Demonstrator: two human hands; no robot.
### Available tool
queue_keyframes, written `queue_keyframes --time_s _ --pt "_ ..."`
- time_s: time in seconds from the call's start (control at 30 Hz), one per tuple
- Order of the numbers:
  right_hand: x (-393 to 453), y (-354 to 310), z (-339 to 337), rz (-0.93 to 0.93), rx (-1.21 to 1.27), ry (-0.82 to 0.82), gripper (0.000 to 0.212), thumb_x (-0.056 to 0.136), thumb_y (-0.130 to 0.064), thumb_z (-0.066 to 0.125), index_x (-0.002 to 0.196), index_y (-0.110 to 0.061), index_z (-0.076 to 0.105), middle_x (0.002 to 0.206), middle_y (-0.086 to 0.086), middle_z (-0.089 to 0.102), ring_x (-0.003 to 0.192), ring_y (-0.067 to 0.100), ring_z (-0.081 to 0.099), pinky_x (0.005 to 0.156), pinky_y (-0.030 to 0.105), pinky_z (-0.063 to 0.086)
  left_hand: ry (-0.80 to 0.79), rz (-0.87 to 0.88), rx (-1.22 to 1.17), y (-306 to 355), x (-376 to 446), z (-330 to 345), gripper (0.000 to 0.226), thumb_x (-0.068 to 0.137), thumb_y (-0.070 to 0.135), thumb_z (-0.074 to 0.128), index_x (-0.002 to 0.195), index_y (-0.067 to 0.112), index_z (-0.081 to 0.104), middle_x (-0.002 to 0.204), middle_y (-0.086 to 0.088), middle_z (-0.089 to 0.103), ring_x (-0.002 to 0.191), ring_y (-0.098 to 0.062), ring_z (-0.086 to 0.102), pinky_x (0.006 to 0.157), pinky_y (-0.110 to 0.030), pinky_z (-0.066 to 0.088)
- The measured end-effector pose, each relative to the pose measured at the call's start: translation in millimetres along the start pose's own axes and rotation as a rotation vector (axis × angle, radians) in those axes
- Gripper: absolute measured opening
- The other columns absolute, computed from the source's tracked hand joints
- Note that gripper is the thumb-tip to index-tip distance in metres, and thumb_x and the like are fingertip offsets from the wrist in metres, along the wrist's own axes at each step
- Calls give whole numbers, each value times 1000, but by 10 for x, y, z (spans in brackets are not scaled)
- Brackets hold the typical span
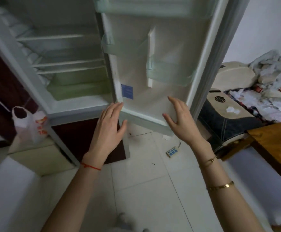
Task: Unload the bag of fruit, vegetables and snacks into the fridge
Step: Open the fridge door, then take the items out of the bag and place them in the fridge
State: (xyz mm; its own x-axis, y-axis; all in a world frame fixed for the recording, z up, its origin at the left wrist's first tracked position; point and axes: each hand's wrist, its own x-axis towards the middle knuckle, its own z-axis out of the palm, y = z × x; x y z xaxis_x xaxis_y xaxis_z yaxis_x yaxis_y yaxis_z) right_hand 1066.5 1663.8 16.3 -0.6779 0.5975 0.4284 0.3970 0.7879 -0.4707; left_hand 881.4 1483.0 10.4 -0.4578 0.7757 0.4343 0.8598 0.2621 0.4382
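The fridge (64, 104) stands open ahead, its white shelves bare and a pale green drawer at the bottom. Its door (153, 81) is swung out to the right, with clear door bins. My left hand (108, 126) reaches toward the door's lower inner corner, fingers straight, holding nothing. My right hand (180, 118) hovers in front of the door's lower edge, fingers spread and empty. A white plastic bag (28, 124) with red print hangs or stands at the left of the fridge.
A dark red lower fridge door (89, 139) is closed below. A power strip (171, 152) lies on the white tiled floor. A wooden table (277, 141) juts in at right, with a sofa (233, 104) piled with cloth behind it.
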Motion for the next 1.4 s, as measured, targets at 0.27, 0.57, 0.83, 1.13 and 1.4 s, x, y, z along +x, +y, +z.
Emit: queue_keyframes --time_s 0.27,0.57,0.83,1.13,1.4 --pt "-268 -553 527 -112 80 -107 56 98 -33 55 147 -13 37 147 5 43 137 21 37 116 34 30 20 -237 93 -509 -868 -473 54 97 20 57 148 7 44 153 -11 46 146 -25 36 123 -50 23" --pt "-462 -1038 966 -185 177 -264 56 98 -32 56 147 -14 38 148 3 43 138 19 36 117 30 27 22 -458 87 -794 -1498 -858 54 100 23 53 151 13 37 156 -6 40 146 -21 33 121 -50 28" --pt "-392 -1265 1312 -235 249 -394 56 98 -33 55 148 -16 37 150 1 41 143 19 31 118 42 29 101 -619 128 -936 -1814 -954 52 99 24 56 148 14 43 151 -8 47 143 -25 40 121 -35 17" --pt "-102 -1673 1796 -297 299 -519 56 97 -32 56 147 -15 38 149 2 42 142 18 32 118 40 29 186 -787 155 -1313 -2066 -1112 50 98 18 58 145 10 45 149 -13 49 143 -28 40 122 -44 24" --pt "390 -2324 2650 -358 327 -601 56 98 -32 56 148 -16 37 150 1 42 143 17 30 119 37 27 256 -859 157 -2260 -2070 -1381 51 99 21 56 148 13 43 153 -8 46 146 -24 36 123 -48 25"
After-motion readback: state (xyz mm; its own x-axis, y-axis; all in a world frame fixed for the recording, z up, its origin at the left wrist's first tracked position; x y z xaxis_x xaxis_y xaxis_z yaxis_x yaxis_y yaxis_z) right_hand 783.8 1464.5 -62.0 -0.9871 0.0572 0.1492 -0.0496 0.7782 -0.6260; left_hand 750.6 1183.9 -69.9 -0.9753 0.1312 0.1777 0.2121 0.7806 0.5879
